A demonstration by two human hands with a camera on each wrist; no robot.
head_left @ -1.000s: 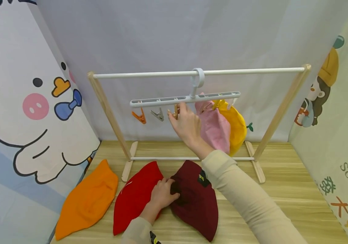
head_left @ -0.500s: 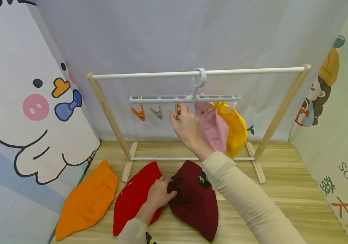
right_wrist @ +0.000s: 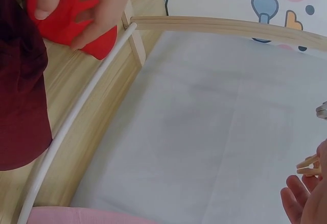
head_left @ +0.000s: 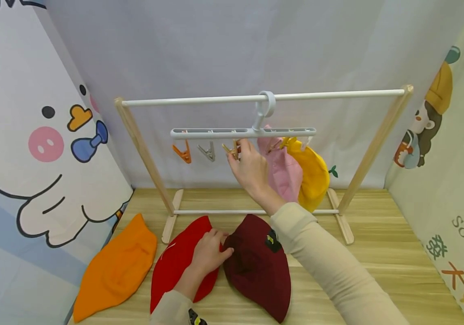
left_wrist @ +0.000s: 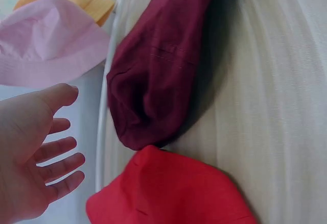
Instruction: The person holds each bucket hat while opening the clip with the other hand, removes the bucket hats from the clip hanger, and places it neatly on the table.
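My right hand pinches a gold clip hanging below the grey hanger; in the right wrist view the clip shows slightly parted tips with no cloth between them. Over the gap between a red bucket hat and a maroon bucket hat is my left hand. The left wrist view shows that hand with fingers extended and nothing in them, apart from both hats. Both hats lie on the wooden tabletop.
Orange and silver clips hang to the left. Pink and yellow hats hang on the right. The hanger hooks over a rack's white bar. An orange hat lies at the table's left.
My left hand has shifted a little left, away from the maroon hat. The hanger has swung level and slightly left, while my right hand keeps its pinch on the gold clip.
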